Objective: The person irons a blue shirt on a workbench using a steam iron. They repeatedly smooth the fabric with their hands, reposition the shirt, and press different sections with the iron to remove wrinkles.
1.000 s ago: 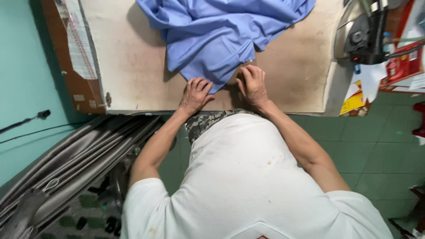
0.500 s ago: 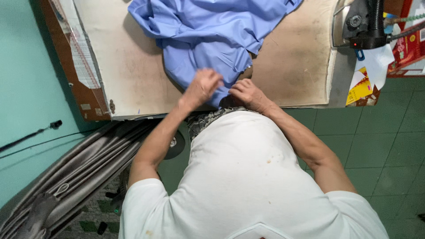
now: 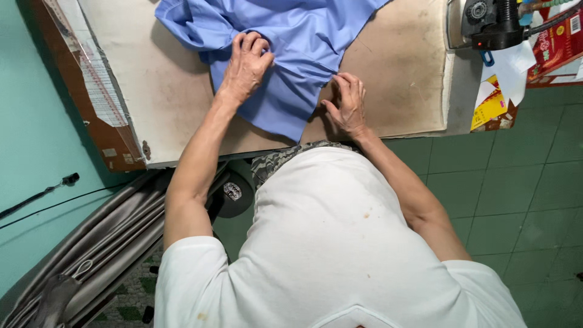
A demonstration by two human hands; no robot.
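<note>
**Blue garment being handled at near edge of padded board**

The blue garment (image 3: 291, 54) is lying crumpled on the padded board (image 3: 395, 79), spreading from the far edge toward the middle, with one pointed flap hanging down to the near edge in front of the person.

The left hand (image 3: 246, 64) is resting on top of the garment, toward the board's left half. Its fingers are curling together and gathering a fold of the cloth beneath them.

The right hand (image 3: 346, 106) is lying at the garment's right border, close to the near edge. Its fingers are lying close together and nearly flat, the tips touching the cloth's edge while the palm is bearing on the bare board.

A black iron (image 3: 492, 24) is sitting at the far right corner, well apart from both hands. Grey fabric (image 3: 103, 243) is hanging below the board's left side, above the green tiled floor (image 3: 522, 182).
</note>
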